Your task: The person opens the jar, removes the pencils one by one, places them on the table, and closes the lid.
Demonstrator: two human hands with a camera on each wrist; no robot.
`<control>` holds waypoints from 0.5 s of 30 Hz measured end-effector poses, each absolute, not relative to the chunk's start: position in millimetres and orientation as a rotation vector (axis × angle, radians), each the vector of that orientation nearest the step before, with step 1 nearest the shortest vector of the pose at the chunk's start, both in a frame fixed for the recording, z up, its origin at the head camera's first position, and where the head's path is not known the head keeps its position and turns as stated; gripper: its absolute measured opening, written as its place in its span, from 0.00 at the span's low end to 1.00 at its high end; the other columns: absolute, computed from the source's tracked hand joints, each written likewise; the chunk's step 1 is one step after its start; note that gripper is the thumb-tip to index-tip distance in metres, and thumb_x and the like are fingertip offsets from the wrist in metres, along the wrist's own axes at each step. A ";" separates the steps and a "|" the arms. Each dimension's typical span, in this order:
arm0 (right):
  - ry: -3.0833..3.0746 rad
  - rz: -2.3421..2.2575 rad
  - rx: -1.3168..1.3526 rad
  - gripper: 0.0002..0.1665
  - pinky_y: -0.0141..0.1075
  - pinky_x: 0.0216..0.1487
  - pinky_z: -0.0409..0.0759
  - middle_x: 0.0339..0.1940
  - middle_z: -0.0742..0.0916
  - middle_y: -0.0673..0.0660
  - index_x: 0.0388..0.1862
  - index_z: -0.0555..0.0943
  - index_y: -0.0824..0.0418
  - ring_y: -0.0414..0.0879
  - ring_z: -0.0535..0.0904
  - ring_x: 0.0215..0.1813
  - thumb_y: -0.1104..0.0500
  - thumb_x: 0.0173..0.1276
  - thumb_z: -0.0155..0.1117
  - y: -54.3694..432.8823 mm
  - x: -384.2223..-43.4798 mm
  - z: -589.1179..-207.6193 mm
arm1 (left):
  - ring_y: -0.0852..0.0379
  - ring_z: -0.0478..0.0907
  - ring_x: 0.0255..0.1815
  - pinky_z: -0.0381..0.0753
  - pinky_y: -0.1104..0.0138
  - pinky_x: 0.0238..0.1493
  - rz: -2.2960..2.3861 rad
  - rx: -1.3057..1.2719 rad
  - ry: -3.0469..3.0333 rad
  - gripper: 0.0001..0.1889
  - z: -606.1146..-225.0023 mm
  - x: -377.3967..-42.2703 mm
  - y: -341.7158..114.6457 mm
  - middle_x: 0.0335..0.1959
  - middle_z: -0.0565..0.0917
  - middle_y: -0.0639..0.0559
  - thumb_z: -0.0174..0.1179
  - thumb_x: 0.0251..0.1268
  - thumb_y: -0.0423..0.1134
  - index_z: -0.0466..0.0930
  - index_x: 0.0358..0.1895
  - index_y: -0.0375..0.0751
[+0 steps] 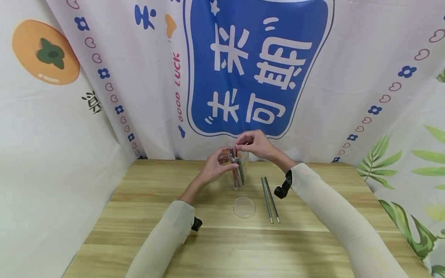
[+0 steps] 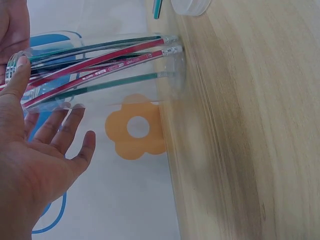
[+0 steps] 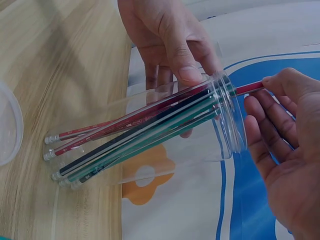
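Observation:
A clear jar [image 3: 102, 107] stands near the table's back edge with several pencils inside, red, green and dark ones, their eraser ends at its bottom. My left hand [image 1: 214, 165] holds the jar near its mouth, thumb on one side and fingers on the other. Above the rim, my right hand [image 1: 258, 145] pinches the upper end of a red pencil [image 3: 250, 88] between thumb and index finger. The rest of that pencil runs down into the jar among the others.
A round clear lid [image 1: 244, 207] lies on the wooden table [image 1: 222, 247] in front of the jar. To its right lie a green pencil [image 1: 267, 200] and a dark pencil [image 1: 272, 200] side by side. A printed cloth [image 1: 160, 116] hangs right behind the table.

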State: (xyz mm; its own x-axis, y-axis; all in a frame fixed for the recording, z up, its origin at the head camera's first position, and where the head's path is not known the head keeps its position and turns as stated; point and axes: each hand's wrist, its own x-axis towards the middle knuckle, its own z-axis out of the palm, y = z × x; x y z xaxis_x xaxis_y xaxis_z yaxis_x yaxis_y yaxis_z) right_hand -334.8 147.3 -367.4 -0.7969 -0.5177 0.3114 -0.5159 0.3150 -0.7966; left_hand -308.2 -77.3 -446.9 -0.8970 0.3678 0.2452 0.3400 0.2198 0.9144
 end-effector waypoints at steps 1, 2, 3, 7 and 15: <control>2.540 -1.554 -0.989 0.05 0.32 0.42 0.87 0.38 0.92 0.60 0.45 0.89 0.66 0.45 0.89 0.37 0.67 0.72 0.72 147.4 -334.8 -367.4 | 0.41 0.82 0.66 0.85 0.51 0.65 1.816 0.704 2.434 0.38 -447.0 -308.3 -77.3 0.65 0.84 0.40 0.77 0.65 0.39 0.69 0.76 0.42; 2.535 -1.566 -0.977 0.05 0.32 0.42 0.87 0.38 0.92 0.60 0.45 0.89 0.66 0.45 0.89 0.37 0.67 0.72 0.73 147.6 -334.7 -367.5 | 0.41 0.82 0.66 0.85 0.51 0.65 1.817 0.703 2.433 0.38 -446.7 -308.2 -77.3 0.65 0.84 0.39 0.77 0.65 0.39 0.68 0.76 0.42; 2.532 -1.575 -0.966 0.05 0.32 0.42 0.87 0.38 0.92 0.60 0.45 0.89 0.66 0.44 0.89 0.37 0.67 0.72 0.73 147.7 -334.7 -367.6 | 0.41 0.82 0.66 0.84 0.51 0.65 1.816 0.702 2.433 0.38 -446.7 -308.2 -77.3 0.65 0.84 0.39 0.77 0.65 0.39 0.68 0.76 0.41; 2.508 -1.616 -0.931 0.06 0.33 0.42 0.88 0.38 0.92 0.60 0.45 0.89 0.68 0.44 0.89 0.37 0.68 0.71 0.73 147.7 -334.3 -366.7 | 0.40 0.82 0.66 0.84 0.50 0.66 1.814 0.702 2.433 0.39 -446.5 -308.2 -77.1 0.65 0.84 0.38 0.77 0.65 0.38 0.68 0.76 0.40; 2.477 -1.701 -0.871 0.09 0.43 0.46 0.90 0.39 0.92 0.59 0.47 0.89 0.69 0.48 0.88 0.38 0.65 0.72 0.73 149.1 -332.9 -360.4 | 0.40 0.82 0.67 0.83 0.50 0.67 1.807 0.681 2.439 0.39 -446.8 -308.4 -77.0 0.66 0.83 0.37 0.76 0.66 0.39 0.67 0.77 0.39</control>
State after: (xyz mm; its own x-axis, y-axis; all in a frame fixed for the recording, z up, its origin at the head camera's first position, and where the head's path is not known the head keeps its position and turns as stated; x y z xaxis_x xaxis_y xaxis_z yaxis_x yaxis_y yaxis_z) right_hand -332.9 149.1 -360.4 -0.8449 -0.4481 0.2923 -0.4337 0.2537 -0.8646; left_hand -308.4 -77.0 -446.8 -0.9038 0.3605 0.2304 0.3254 0.2295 0.9173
